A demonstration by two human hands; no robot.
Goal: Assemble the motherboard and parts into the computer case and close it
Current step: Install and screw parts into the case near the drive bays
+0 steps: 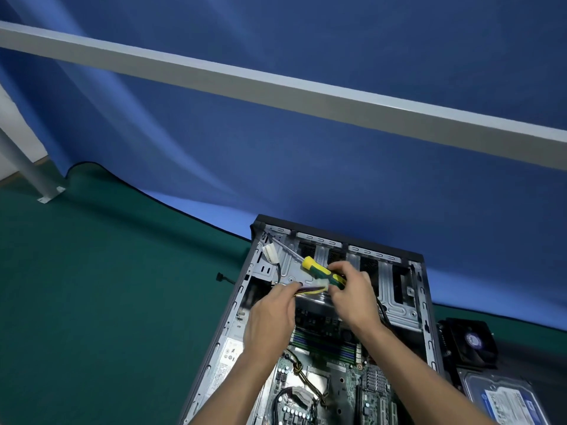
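Green motherboard [331, 381] with black cables and white slots is sitting inside the open grey metal computer case [214, 342], which is lying on its side on the dark green mat [107, 302]. Just right of the case, a silver hard drive with a blue label [503, 400] is lying on the mat, with a black square cooling fan [469, 342] beyond it. Both bare forearms are reaching in over the board. Left hand [270, 317] is pinching a bundle of coloured wires ending in a white plug [313, 288], fingers curled on the wires. Right hand [352, 289] is gripping a yellow-and-green-handled screwdriver [322, 269], fingers wrapped round the handle, shaft pointing up-left toward the case's far corner; its fingertips are also meeting the white plug. A white connector on a black lead [270, 253] is hanging at the far left of the drive bays. Behind, a blue cloth backdrop [306, 167] is hanging, crossed by a grey metal bar [276, 87].
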